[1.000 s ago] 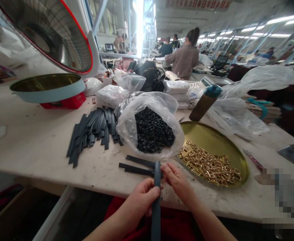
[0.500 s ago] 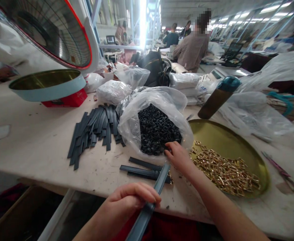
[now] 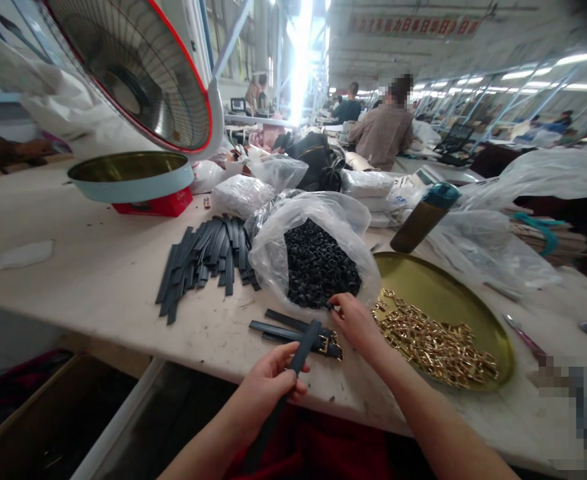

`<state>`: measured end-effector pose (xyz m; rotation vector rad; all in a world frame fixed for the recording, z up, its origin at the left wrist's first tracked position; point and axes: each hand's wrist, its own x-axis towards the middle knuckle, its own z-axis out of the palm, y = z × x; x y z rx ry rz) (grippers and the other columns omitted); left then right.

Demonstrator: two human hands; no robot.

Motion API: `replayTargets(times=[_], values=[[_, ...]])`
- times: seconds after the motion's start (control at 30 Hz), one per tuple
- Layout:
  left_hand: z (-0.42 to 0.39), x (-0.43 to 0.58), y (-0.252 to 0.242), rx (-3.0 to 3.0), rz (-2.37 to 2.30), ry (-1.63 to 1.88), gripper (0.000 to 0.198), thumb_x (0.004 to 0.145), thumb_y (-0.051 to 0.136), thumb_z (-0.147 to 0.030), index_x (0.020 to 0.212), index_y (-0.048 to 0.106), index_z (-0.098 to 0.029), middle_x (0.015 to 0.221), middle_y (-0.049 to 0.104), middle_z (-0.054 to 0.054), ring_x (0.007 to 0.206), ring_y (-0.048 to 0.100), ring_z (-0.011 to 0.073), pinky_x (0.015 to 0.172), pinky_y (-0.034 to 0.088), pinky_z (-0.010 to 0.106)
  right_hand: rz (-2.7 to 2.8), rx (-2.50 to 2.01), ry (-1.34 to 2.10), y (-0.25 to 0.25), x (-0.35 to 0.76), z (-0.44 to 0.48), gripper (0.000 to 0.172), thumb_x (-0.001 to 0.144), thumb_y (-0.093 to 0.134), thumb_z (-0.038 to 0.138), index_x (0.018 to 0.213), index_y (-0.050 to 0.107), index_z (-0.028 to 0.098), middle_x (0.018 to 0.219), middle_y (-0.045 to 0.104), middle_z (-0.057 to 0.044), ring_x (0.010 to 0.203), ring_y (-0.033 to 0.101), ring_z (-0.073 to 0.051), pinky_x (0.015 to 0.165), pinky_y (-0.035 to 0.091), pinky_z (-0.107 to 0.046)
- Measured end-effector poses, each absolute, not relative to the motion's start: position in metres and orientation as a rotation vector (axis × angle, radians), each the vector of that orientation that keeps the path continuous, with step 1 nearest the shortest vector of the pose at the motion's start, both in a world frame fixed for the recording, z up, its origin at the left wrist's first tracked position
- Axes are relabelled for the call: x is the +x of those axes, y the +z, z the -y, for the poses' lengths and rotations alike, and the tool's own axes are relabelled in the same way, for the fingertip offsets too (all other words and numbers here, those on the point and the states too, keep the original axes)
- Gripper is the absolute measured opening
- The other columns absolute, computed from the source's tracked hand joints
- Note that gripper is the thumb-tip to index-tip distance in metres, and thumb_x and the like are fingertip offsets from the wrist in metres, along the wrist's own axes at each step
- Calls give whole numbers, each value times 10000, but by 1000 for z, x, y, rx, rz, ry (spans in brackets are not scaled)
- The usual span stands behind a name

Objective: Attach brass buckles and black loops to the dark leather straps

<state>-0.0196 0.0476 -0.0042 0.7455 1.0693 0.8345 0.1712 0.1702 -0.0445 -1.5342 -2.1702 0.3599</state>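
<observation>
My left hand (image 3: 276,377) is closed around a dark strap (image 3: 306,343), which slants up toward the bag and down toward my lap. At the front rim of a clear plastic bag (image 3: 268,257), my right hand (image 3: 358,323) pinches a small black loop (image 3: 331,306) at its fingertips. Many such black loops (image 3: 318,260) fill the bag. Just beyond the held strap lie a few straps (image 3: 283,328), with gold buckles (image 3: 324,344) at their right ends. Right of my right hand, a round gold tray (image 3: 423,273) holds a heap of gold buckles (image 3: 433,343).
A pile of dark straps (image 3: 208,253) lies left of the bag. Behind it are a fan (image 3: 138,73) and a round tin (image 3: 128,190) on a red box (image 3: 156,203). A bottle (image 3: 423,217) stands behind the tray, scissors (image 3: 523,337) to its right. People work farther back.
The held strap has turned from its shiny grey face to a darker one, and my left hand has moved up and grips it differently. My right hand stays at the bag's rim. The view has shifted.
</observation>
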Motion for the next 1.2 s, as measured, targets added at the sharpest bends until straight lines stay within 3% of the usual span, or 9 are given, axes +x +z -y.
replayTargets(times=[0.2,0.37,0.63,0.8,1.0,1.2], values=[[-36,-9,4,625,-1016,786,432,680,517,-98,1106,529,-171,867,577,23,594,566,62,533,441,171,2021,-1532,486,-42,183,-155,86,746,514,253,767,529,171,758,544,-21,620,536,-139,625,440,-279],[-30,-4,8,634,-1013,792,397,703,510,-106,1096,534,-164,890,572,35,597,572,60,513,444,157,1912,-1558,568,-49,193,-156,185,719,539,350,647,522,181,624,535,4,579,508,-148,592,406,-285],[-30,1,2,751,-1100,787,367,730,485,-129,1096,503,-156,858,557,21,599,559,66,527,437,180,1739,-1530,651,-53,195,-160,268,691,564,436,679,566,168,647,560,-15,618,505,-160,610,394,-289],[-35,4,0,888,-1143,807,257,788,472,-334,956,491,-140,585,467,-63,457,453,61,454,365,184,1690,-1497,749,-48,188,-171,242,684,577,408,619,531,180,651,591,-19,614,520,-163,614,394,-293],[-46,6,-7,917,-1182,750,218,734,516,-383,751,450,-175,534,485,-68,444,464,74,459,365,192,1663,-1384,802,-43,181,-185,145,669,598,274,597,521,174,945,587,-72,758,528,-156,721,402,-305],[-62,3,-37,960,-1186,736,388,661,614,-548,745,510,-184,526,506,-61,431,465,81,419,377,184,1577,-1420,788,-37,177,-193,151,675,638,229,586,526,179,633,488,31,644,464,-117,662,387,-262]])
